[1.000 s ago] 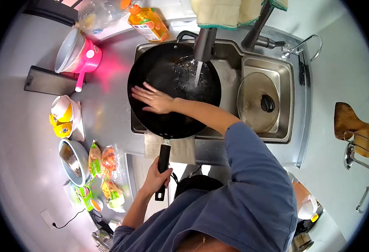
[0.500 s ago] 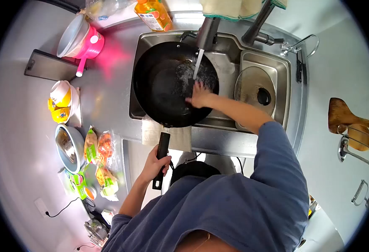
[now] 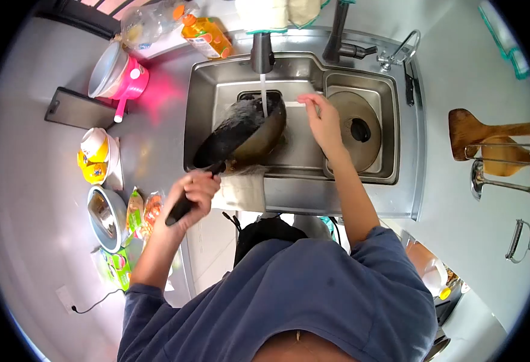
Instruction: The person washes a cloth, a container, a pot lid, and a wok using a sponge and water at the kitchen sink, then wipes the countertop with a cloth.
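My left hand (image 3: 193, 196) is wrapped round the black handle of the wok (image 3: 231, 136). The wok is tilted steeply on its side in the large basin of the steel sink (image 3: 301, 158), and water from the dark faucet (image 3: 262, 55) runs onto it. Its outer surface shows on the right. To the right of the wok, my right hand (image 3: 324, 122) is raised over the sink, holding nothing, its fingers apart. Beneath and beside it, a round glass lid (image 3: 368, 158) with a black knob lies in the smaller basin.
A beige cloth (image 3: 241, 192) hangs at the sink's front edge. On the left stand a pink pot (image 3: 133, 80), a stack of bowls (image 3: 95, 145), a basin (image 3: 119, 220) and food packets. Orange bottle (image 3: 207, 39) behind; wooden spatulas (image 3: 467, 134) hang at right.
The wok has gone from lying flat, inside up, to tilted on its side. My left hand has risen with the handle. My right hand has left the wok and moved right.
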`<state>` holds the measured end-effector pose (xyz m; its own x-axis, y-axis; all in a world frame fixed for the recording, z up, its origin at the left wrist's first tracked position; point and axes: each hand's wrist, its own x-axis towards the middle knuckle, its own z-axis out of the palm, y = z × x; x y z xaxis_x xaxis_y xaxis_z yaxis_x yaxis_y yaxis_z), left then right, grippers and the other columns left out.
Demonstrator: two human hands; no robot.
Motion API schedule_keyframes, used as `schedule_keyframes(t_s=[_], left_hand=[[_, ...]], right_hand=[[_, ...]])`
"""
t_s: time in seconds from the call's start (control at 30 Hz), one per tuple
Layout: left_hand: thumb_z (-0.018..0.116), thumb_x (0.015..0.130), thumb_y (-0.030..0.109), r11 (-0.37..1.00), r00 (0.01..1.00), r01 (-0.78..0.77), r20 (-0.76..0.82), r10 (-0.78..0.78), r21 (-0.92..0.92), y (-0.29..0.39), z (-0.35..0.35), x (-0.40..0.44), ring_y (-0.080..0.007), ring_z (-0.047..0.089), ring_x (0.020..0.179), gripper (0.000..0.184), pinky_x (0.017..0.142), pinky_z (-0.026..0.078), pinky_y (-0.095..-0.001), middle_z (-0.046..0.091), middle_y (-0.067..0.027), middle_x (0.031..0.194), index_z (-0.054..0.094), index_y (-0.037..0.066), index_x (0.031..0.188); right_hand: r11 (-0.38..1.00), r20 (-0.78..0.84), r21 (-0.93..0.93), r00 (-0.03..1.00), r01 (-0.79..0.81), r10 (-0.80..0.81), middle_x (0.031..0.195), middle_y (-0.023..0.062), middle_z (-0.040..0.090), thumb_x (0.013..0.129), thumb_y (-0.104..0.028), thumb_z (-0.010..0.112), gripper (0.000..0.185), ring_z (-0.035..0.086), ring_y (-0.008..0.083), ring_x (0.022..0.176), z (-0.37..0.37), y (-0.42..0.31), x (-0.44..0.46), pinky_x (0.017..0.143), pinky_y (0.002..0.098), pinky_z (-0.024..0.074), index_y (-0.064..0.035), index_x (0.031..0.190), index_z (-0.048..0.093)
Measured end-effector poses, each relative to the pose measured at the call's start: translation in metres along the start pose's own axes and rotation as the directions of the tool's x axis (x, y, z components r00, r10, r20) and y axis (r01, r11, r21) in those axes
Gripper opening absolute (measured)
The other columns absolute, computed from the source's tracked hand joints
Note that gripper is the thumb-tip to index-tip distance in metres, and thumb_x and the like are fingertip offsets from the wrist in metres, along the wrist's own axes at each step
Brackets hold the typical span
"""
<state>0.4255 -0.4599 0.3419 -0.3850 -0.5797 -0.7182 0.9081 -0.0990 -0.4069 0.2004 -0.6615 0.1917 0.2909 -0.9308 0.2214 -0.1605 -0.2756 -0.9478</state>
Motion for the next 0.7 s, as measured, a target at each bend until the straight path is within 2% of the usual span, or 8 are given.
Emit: schedule_keyframes(t_s=[0.07,0.13,0.2,0.23,0.37,0.43,0.53,0.7], left_hand=[[0.043,0.089,0.004,0.995,1.000,0.026,-0.011,-0.027,-0.098,-0.006,0.026,0.013,-0.0079,0.046,0.046,0.014,0.041,0.041,-0.0206,0.042,0.0019,0.060,0.036,-0.006,0.098],[0.043,0.088,0.006,0.979,0.995,0.101,0.003,-0.102,-0.176,-0.002,0.046,0.026,-0.0124,0.049,0.050,0.009,0.044,0.046,-0.0226,0.044,-0.0004,0.061,0.037,0.000,0.085],[0.042,0.088,0.007,0.959,0.999,0.050,0.009,-0.050,-0.278,-0.008,0.067,0.032,-0.0142,0.049,0.049,0.013,0.045,0.049,-0.0249,0.046,-0.0028,0.061,0.035,0.003,0.078],[0.041,0.089,0.008,0.950,0.995,0.104,0.029,-0.100,-0.293,-0.009,0.076,0.034,-0.0154,0.049,0.049,0.015,0.046,0.051,-0.0271,0.046,-0.0043,0.060,0.035,0.003,0.076],[0.042,0.090,0.011,0.950,0.991,0.116,0.099,-0.091,-0.291,-0.009,0.089,0.035,-0.0159,0.049,0.048,0.013,0.045,0.050,-0.0284,0.046,-0.0039,0.058,0.036,0.001,0.084],[0.042,0.093,0.015,0.948,0.985,0.103,0.164,-0.055,-0.301,-0.013,0.091,0.030,-0.0174,0.051,0.048,0.021,0.047,0.053,-0.0295,0.048,-0.0069,0.065,0.031,0.001,0.104],[0.042,0.093,0.015,0.952,0.979,0.107,0.195,-0.052,-0.286,-0.009,0.090,0.021,-0.0179,0.051,0.048,0.022,0.046,0.053,-0.0294,0.047,-0.0073,0.066,0.030,0.001,0.105],[0.040,0.093,0.015,0.958,0.984,0.101,0.171,-0.055,-0.270,-0.001,0.069,0.013,-0.0176,0.050,0.047,0.017,0.044,0.051,-0.0283,0.045,-0.0055,0.059,0.034,-0.001,0.099]], right_hand=[[0.996,-0.063,0.033,0.995,-0.081,0.083,0.094,0.0122,0.065,0.088,-0.014,0.054,0.016,0.062,0.0268,0.090,-0.006,0.009,-0.005,0.080,0.0334,0.0463,-0.0028,0.095,0.063],[0.992,0.003,0.007,0.992,-0.123,0.123,0.095,0.0123,0.065,0.089,-0.015,0.054,0.018,0.062,0.0271,0.090,-0.007,0.014,-0.013,0.079,0.0335,0.0462,-0.0030,0.099,0.063],[0.991,0.005,-0.009,0.991,-0.136,0.136,0.096,0.0125,0.065,0.089,-0.015,0.054,0.019,0.062,0.0267,0.090,-0.004,0.017,-0.021,0.079,0.0337,0.0463,-0.0030,0.100,0.063],[0.990,0.018,-0.027,0.990,-0.140,0.140,0.096,0.0128,0.065,0.089,-0.015,0.054,0.019,0.062,0.0263,0.090,-0.004,0.018,-0.022,0.079,0.0338,0.0464,-0.0030,0.101,0.062],[0.988,0.049,-0.019,0.987,-0.151,0.151,0.097,0.0138,0.064,0.089,-0.016,0.054,0.021,0.062,0.0266,0.091,0.000,0.023,-0.027,0.079,0.0342,0.0466,-0.0019,0.103,0.061],[0.982,0.095,0.018,0.978,-0.186,0.183,0.100,0.0150,0.063,0.090,-0.017,0.053,0.024,0.062,0.0271,0.091,0.001,0.022,-0.031,0.080,0.0344,0.0466,-0.0008,0.106,0.060],[0.977,0.138,0.006,0.968,-0.215,0.212,0.109,0.0121,0.061,0.091,-0.018,0.054,0.026,0.061,0.0224,0.097,0.002,0.023,-0.033,0.079,0.0321,0.0470,-0.0026,0.111,0.058],[0.971,0.195,-0.028,0.952,-0.236,0.236,0.110,0.0145,0.060,0.092,-0.020,0.053,0.031,0.060,0.0224,0.098,0.013,0.037,-0.038,0.082,0.0320,0.0462,-0.0025,0.116,0.055]])
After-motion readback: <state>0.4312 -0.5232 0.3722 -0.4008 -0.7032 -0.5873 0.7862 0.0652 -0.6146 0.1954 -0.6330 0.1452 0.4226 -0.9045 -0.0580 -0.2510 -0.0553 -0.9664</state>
